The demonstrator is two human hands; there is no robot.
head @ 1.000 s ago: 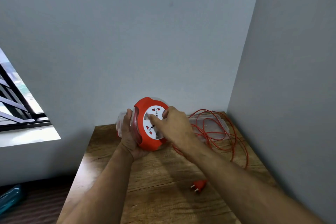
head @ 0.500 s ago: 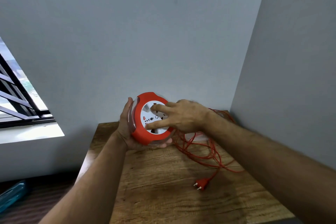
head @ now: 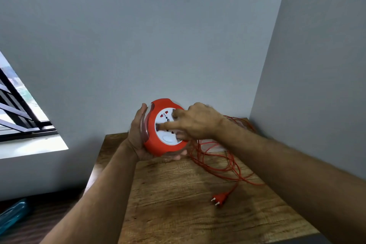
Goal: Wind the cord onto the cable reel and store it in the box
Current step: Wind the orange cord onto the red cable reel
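A round red cable reel [head: 152,128] with a white socket face stands on edge above the wooden table [head: 178,214]. My left hand [head: 136,136] cups its back and underside. My right hand [head: 196,123] lies across the white face, with the index finger pressed into it. A loose red cord [head: 219,164] lies in tangled loops to the right of the reel. The cord's red two-pin plug [head: 219,199] rests on the table nearer to me. A clear plastic box [head: 214,144] shows partly behind the cord loops and my right wrist.
Grey walls close the table in at the back and right, forming a corner. A barred window [head: 17,113] is at the left. The table's left edge drops to a dark floor with a teal object [head: 11,214].
The reel has been lifted a little and held higher. My right hand has turned on the white face, from above it to reaching across from the right. The plug has shifted slightly.
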